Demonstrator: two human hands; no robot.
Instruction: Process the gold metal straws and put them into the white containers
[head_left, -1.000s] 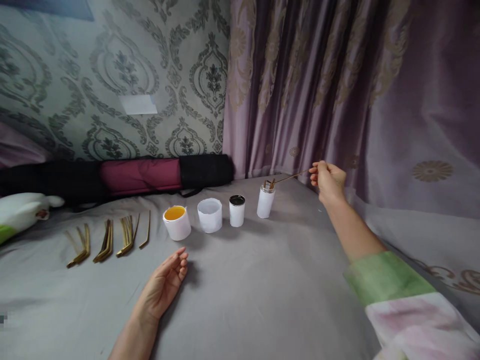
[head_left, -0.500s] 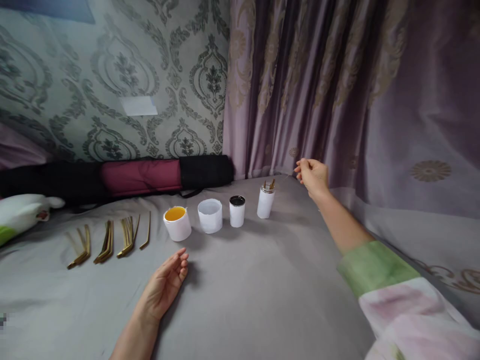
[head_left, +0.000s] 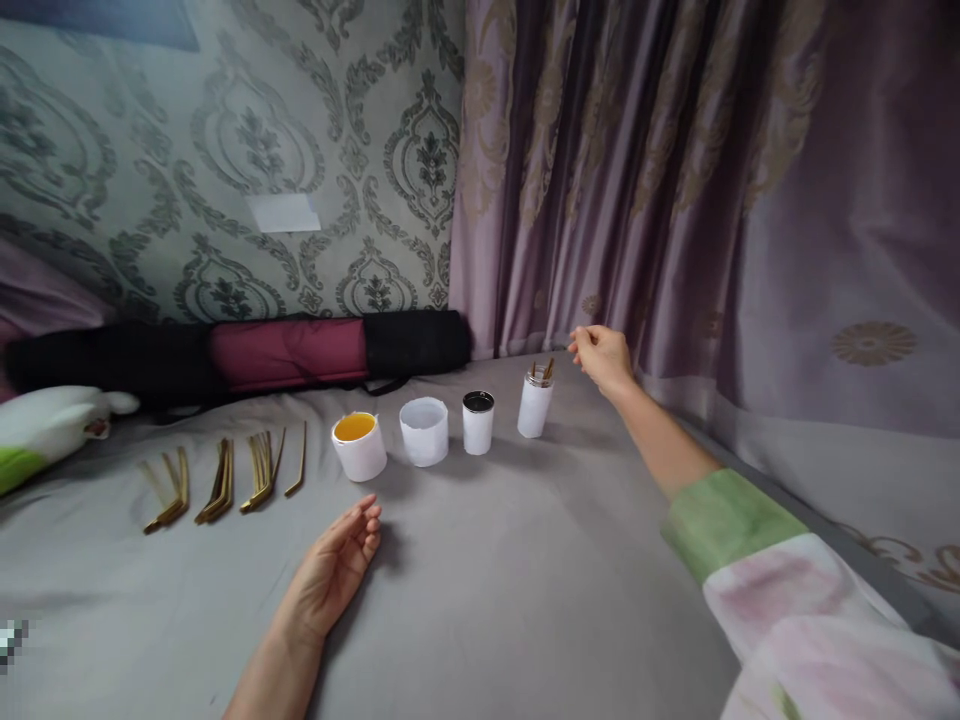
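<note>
My left hand (head_left: 337, 575) rests on the grey sheet with its fingers stretched out and loosely curved, holding nothing. In front of it stands a white-wrapped cup with a yellow inside (head_left: 359, 455). My right hand (head_left: 604, 358) is raised behind and right of a slim white-wrapped jar (head_left: 535, 408), thumb and fingers pinched together. Whatever is in that pinch, if anything, is too small to make out. Several gold-coloured sticks (head_left: 548, 370) poke out of the jar. Left of it are a white cup with a black inside (head_left: 478, 425) and a wide translucent white cup (head_left: 424, 435).
Several bundles of bent gold-coloured sticks that look like metal straws (head_left: 259, 480) lie at left, with a single bent one (head_left: 298, 465) beside them. Behind are a black and maroon roll (head_left: 289, 352) and a white plush toy (head_left: 56, 425). Purple curtains (head_left: 585, 180) hang at right.
My right hand has moved left, closer to the slim jar, with its fingers still pinched. My left hand keeps its pose. The view has shifted slightly.
</note>
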